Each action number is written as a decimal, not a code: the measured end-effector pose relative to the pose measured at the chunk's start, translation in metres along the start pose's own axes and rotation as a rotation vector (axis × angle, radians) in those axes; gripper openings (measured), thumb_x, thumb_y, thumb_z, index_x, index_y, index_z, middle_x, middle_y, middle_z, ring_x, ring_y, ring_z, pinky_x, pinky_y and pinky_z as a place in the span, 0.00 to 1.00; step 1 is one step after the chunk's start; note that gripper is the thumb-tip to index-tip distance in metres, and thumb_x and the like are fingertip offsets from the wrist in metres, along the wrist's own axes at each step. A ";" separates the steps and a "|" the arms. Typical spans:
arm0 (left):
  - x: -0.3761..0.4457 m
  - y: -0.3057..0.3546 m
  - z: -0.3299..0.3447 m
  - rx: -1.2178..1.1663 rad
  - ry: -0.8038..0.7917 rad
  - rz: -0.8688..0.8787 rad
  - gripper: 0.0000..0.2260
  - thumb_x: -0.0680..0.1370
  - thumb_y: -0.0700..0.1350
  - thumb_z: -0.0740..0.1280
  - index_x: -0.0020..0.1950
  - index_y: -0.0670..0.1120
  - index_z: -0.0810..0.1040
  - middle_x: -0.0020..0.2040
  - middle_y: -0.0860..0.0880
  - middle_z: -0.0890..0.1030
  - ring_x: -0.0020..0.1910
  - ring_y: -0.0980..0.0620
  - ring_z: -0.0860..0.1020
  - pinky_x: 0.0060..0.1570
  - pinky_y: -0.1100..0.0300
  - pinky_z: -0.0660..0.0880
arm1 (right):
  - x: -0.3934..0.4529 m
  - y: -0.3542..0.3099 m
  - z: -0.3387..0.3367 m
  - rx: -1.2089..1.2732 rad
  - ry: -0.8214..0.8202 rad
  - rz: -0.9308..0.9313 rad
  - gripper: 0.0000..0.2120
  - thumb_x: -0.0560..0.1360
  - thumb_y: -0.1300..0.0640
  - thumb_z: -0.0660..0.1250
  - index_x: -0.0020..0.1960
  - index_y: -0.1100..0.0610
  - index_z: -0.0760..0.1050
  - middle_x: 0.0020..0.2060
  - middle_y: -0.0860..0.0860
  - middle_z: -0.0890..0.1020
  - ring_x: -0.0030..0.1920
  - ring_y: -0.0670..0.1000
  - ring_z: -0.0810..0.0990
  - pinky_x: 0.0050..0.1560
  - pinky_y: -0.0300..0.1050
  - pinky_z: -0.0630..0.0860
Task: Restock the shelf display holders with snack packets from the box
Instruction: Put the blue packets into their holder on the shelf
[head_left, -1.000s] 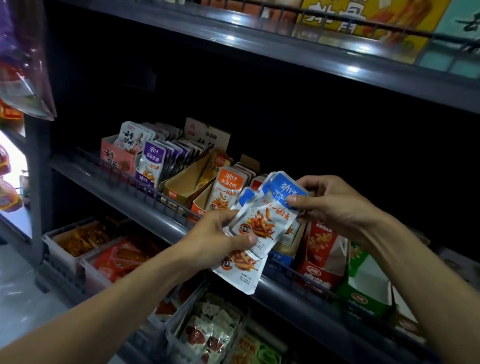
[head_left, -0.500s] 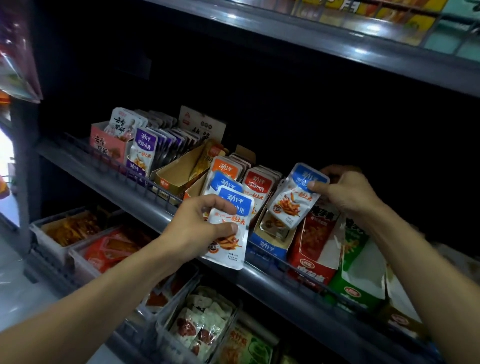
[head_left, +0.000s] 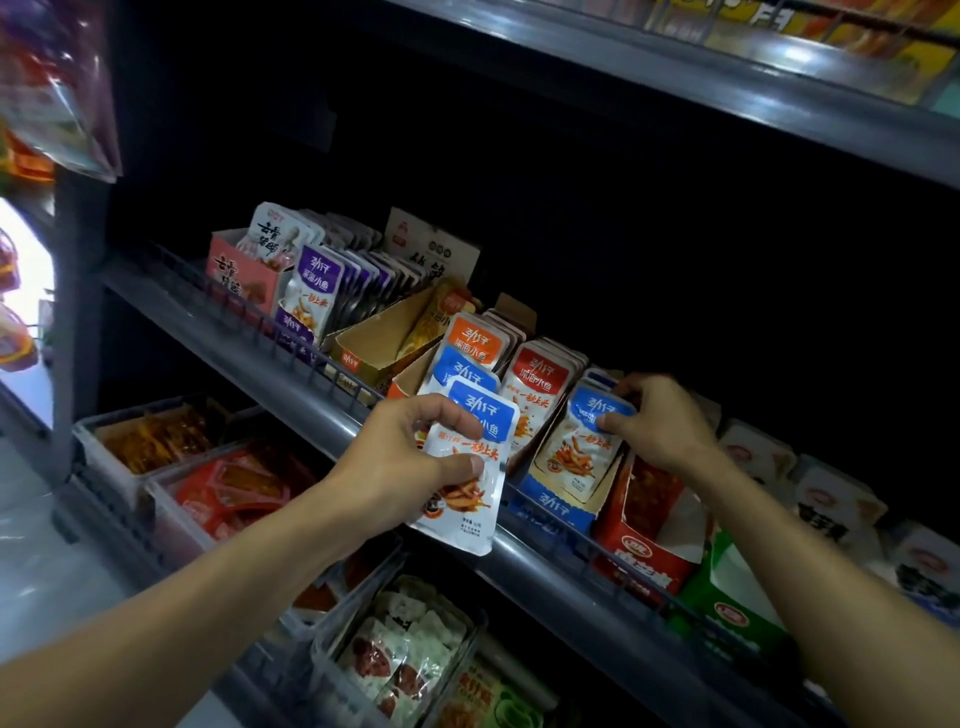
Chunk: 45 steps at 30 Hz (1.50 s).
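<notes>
On the dark metal middle shelf (head_left: 291, 384), cardboard display holders stand in a row along the front rail. The blue-fronted cardboard holder (head_left: 550, 506) sits between the red-topped packet row (head_left: 540, 379) on its left and a red carton (head_left: 644, 561) on its right. The blue-topped foil packet (head_left: 582, 447) stands in it. Clear plastic bins (head_left: 156, 488), seemingly on the shelf below, lie under the front edge.

The left hand (head_left: 410, 457) covers the middle of the blue-topped packets (head_left: 467, 467) it grips. At 12 o'clock, the upper shelf's boxes (head_left: 779, 26) are cut by the edge. The hanging bags (head_left: 47, 78) at 10 o'clock are blurred.
</notes>
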<state>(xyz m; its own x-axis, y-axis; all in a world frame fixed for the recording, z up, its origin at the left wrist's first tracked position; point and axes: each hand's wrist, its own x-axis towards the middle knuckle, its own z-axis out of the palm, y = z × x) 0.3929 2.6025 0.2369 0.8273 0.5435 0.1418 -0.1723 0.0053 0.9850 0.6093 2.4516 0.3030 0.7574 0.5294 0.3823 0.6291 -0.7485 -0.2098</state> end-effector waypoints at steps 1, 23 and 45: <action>-0.001 -0.001 -0.001 0.001 0.000 -0.003 0.08 0.72 0.36 0.75 0.46 0.45 0.82 0.51 0.53 0.83 0.41 0.51 0.85 0.34 0.58 0.81 | 0.000 0.000 0.000 -0.067 0.022 -0.012 0.17 0.74 0.52 0.73 0.59 0.55 0.75 0.47 0.51 0.80 0.43 0.51 0.79 0.45 0.51 0.80; 0.001 -0.015 -0.001 -0.038 0.002 -0.023 0.08 0.72 0.36 0.75 0.45 0.47 0.81 0.53 0.53 0.82 0.43 0.52 0.85 0.35 0.59 0.81 | 0.010 0.003 0.008 -0.276 -0.045 -0.056 0.28 0.71 0.47 0.75 0.66 0.50 0.68 0.53 0.49 0.77 0.50 0.52 0.79 0.53 0.55 0.79; -0.003 -0.020 -0.005 -0.033 -0.017 -0.037 0.07 0.72 0.37 0.74 0.46 0.47 0.80 0.56 0.52 0.81 0.46 0.50 0.85 0.38 0.55 0.83 | 0.010 0.002 0.010 -0.289 -0.004 -0.012 0.28 0.71 0.44 0.75 0.64 0.53 0.69 0.53 0.50 0.78 0.47 0.49 0.76 0.50 0.48 0.78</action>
<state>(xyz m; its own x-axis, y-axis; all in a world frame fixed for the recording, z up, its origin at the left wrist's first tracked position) 0.3914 2.6047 0.2166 0.8423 0.5282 0.1074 -0.1590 0.0531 0.9858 0.6197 2.4596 0.2970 0.7512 0.5400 0.3796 0.5623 -0.8247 0.0604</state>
